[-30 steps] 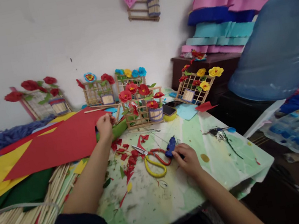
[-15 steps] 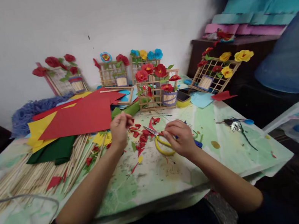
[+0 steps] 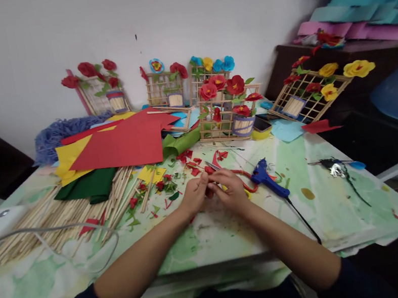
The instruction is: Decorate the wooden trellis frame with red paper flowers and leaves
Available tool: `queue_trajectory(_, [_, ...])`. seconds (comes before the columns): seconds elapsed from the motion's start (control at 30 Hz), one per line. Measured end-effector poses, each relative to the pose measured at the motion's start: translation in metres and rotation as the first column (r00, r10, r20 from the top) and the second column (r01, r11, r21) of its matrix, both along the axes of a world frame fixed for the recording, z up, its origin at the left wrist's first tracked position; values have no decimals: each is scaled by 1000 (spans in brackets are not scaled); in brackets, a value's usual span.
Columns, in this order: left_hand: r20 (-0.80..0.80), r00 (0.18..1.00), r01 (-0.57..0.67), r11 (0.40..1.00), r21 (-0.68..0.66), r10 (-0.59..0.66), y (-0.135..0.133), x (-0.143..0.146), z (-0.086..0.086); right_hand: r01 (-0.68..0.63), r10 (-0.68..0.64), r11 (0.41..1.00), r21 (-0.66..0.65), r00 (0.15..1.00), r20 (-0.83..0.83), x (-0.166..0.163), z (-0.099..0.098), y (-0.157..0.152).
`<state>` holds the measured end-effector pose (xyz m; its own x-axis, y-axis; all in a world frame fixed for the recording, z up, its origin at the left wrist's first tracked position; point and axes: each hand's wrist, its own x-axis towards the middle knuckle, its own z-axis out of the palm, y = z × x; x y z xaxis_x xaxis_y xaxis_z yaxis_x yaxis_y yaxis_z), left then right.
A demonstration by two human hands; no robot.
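My left hand [image 3: 195, 196] and my right hand [image 3: 232, 192] meet above the front middle of the table, fingertips pinched together. Whatever lies between them is small and mostly hidden; a dark red bit shows there. Partly covered by my right hand is a yellow scissor handle [image 3: 247, 193], with a metal blade [image 3: 213, 165] poking out beyond the fingers. Close on the right are a red looped handle [image 3: 250, 183] and a blue glue gun [image 3: 269, 179] with a black cord. Red paper scraps [image 3: 195, 171] are scattered just past my hands.
Left of my hands lie many thin sticks [image 3: 54, 223], green cuttings and red and yellow paper sheets [image 3: 121, 144]. Stick trellises with paper flowers [image 3: 236, 86] stand along the back. A grey cable [image 3: 115, 241] loops at the left. The table's front edge is near me.
My hands were apart and have come together, the left moving right and toward me. The view has shifted left, and the glue gun and red handle now show more fully.
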<state>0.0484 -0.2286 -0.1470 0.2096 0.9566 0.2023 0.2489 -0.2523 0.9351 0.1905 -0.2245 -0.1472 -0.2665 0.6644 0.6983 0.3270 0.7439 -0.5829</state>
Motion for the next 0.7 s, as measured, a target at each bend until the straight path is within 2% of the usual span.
queue_trajectory(0.1, [-109,991,81,993,87,-72,0,-3,-1,2,-3,1000,19,999,34,5,2,0])
queue_trajectory(0.17, [-277,959,127,968,219,-63,0,-10,-1,39,-40,999,26,998,37,10,8,5])
queue_trajectory(0.23, [-479,878,171,918,358,23,0,-20,0,115,-116,993,37,993,35,12,18,14])
queue_trajectory(0.3, [-631,767,227,870,438,117,1,-29,0,207,-210,977,46,976,64,11,29,30])
queue_trajectory(0.37, [-720,675,263,857,443,164,3,-34,-1,282,-284,959,35,948,143,8,37,51])
queue_trajectory(0.43, [-779,600,259,877,404,182,4,-36,-2,334,-331,942,26,914,234,1,40,72])
queue_trajectory(0.53, [-849,502,256,909,328,165,4,-34,-4,409,-396,912,21,867,301,-10,34,95])
queue_trajectory(0.6, [-879,456,269,920,284,138,2,-32,-4,432,-413,902,9,855,315,-16,24,99])
queue_trajectory(0.7, [-896,430,272,931,244,109,-4,-29,-2,365,-335,931,-23,877,344,-19,11,89])
